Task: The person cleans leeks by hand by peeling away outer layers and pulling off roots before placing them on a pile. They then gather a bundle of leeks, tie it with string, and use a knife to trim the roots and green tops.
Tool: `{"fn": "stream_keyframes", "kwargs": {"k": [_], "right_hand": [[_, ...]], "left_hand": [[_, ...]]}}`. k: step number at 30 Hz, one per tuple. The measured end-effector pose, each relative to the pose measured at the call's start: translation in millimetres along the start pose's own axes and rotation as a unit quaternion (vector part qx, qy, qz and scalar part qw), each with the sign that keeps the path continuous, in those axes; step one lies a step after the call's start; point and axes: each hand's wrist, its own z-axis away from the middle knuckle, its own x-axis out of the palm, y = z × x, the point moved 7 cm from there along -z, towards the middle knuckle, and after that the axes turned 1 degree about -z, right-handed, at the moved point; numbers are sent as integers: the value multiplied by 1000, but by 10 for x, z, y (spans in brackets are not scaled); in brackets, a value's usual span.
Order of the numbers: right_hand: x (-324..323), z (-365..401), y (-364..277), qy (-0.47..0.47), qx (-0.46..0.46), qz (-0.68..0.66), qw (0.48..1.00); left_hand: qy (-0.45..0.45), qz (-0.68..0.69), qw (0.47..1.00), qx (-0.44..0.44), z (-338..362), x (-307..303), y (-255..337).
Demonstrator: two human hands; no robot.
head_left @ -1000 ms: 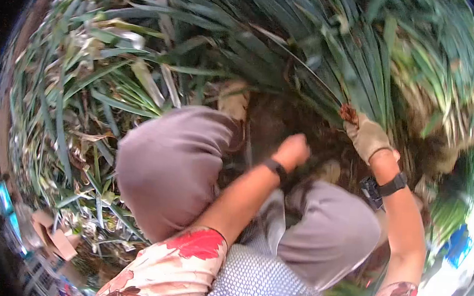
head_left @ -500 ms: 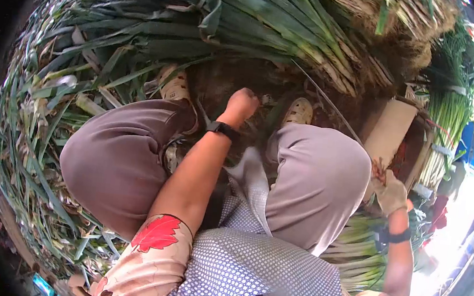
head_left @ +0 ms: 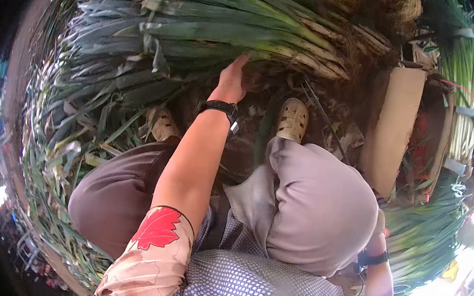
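Bare and reaching forward, my left hand is at the near edge of a large pile of leeks. Its thumb stretches up against the lower stalks, apart from the other fingers, which are partly in shadow; no grip on a stalk shows. The leeks lie sideways, green leaves to the left, white ends and roots to the right. My right hand, in a pale glove, is down beside my right knee. The knee covers most of it, so its fingers are hidden.
A cardboard box stands open to my right. Behind it are tied bundles of green onions, with more green stalks below. Loose leaves cover the left side. A thin dark rod slants near my right shoe.
My left hand has moved forward from between my shoes to the leeks, its thumb now extended. My right hand has dropped down and back behind my knee. The view has shifted.
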Motion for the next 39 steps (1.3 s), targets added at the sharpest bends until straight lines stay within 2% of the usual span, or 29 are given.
{"fn": "stream_keyframes", "kwargs": {"k": [2,5,6,9,12,15,18,20,21,24,27,30,33,36,38,39], "right_hand": [[88,41,90,-30,32,33,998],[207,66,-85,-55,40,24,997],[256,58,-177,-59,31,15,998],[531,75,-572,-69,-19,-27,997],[670,79,-935,-70,-68,-55,994],[757,64,-1125,-66,-95,-70,991],[770,66,-1226,-60,-108,-79,989],[767,69,-1258,-54,-114,-82,989],[767,77,-1263,-53,-116,-83,988],[774,111,-1260,-53,-119,-86,988],[771,103,-1272,-53,-126,-85,987],[754,55,-1287,-54,-136,-81,986],[671,-47,-1292,-54,-148,-69,985],[383,-284,-1257,-39,-162,-31,985],[114,-496,-1207,-17,-178,13,984],[10,-603,-1214,-5,-186,31,982]], "left_hand": [[-3,40,999,0,-183,-14,-33],[50,132,990,12,-244,48,105],[3,85,995,44,-336,19,221],[24,50,993,105,-296,279,573],[2,-11,996,93,-364,289,671],[-4,-10,995,102,-555,197,655],[-52,-120,986,104,-480,178,622],[-39,-249,962,105,-633,-41,643],[-32,-312,944,104,-643,-95,643],[-34,-502,842,196,-561,-158,604],[-8,-586,798,139,-520,-311,270],[41,-701,663,258,-423,-259,81],[128,-702,639,288,-341,-285,30],[66,-859,357,361,-450,-208,296],[76,-742,545,383,-619,-360,634],[69,-759,545,351,-712,-364,702]]}}
